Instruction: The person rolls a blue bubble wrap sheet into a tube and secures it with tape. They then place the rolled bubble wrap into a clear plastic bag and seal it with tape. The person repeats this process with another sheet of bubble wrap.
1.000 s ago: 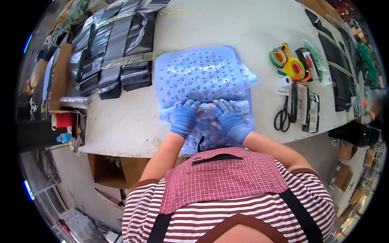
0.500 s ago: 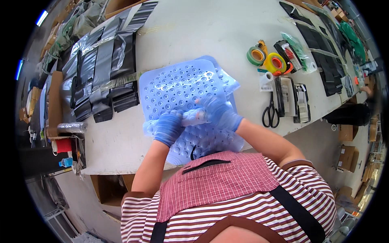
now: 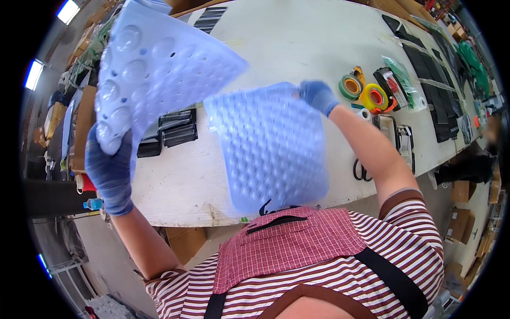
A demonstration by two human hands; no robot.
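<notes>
A translucent blue bath mat (image 3: 175,64) with round suction cups hangs raised and bent at the left, its edge gripped in my gloved left hand (image 3: 110,167). Another blue bath mat (image 3: 273,146), covered in rows of bumps and slightly blurred, is spread at the table's front edge. At its far right corner is my gloved right hand (image 3: 317,97), fingers curled closed on the edge. Part of a mat shows beneath this one at its far side. A black looped cord or mark (image 3: 265,207) shows by the near edge, against my checked apron (image 3: 292,239).
Tape rolls (image 3: 375,97) and a green tape roll (image 3: 350,86) lie right of my right hand. Scissors (image 3: 361,170) are partly behind my forearm. Small trays (image 3: 406,143) and black plastic bags (image 3: 433,80) lie farther right; more black bags (image 3: 179,127) are at left.
My hands have moved apart. My left hand has gone left and lifted a mat off the table; my right hand has moved up and right to the other mat's far corner.
</notes>
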